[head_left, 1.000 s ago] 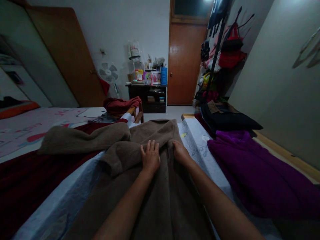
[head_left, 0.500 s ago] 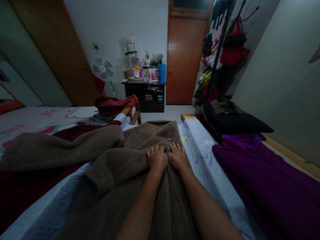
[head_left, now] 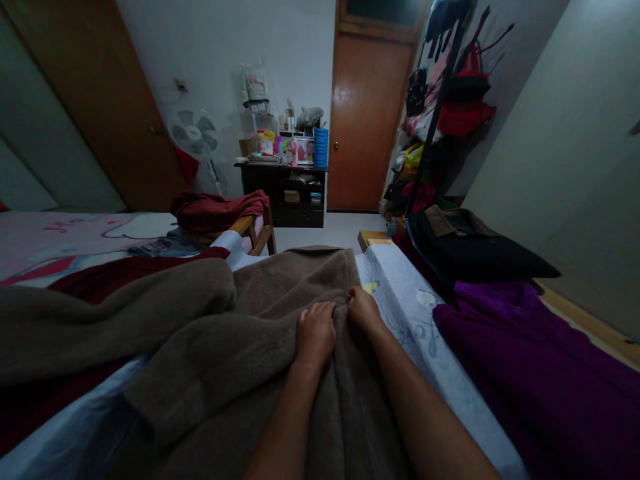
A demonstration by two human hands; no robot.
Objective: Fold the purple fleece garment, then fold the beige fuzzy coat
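A brown fleecy coat [head_left: 273, 333] lies spread over the bed in front of me, one sleeve stretched out to the left. My left hand [head_left: 317, 330] is on the coat near its front opening, fingers together and curled into the cloth. Just to the right, my right hand [head_left: 363, 309] pinches the coat's fabric close to its right edge. The fingertips of both hands are partly hidden in the folds.
On the right lie a purple garment [head_left: 540, 380] and a stack of dark folded clothes [head_left: 475, 243]. Dark red cloth [head_left: 135, 273] lies under the sleeve. Beyond the bed stand a wooden chair [head_left: 267, 230], a fan [head_left: 195, 133] and a dark cabinet [head_left: 250, 193].
My right hand has gone from fingers spread flat on the coat to a closed pinch near its edge. My left fingers have drawn together. The view has shifted slightly.
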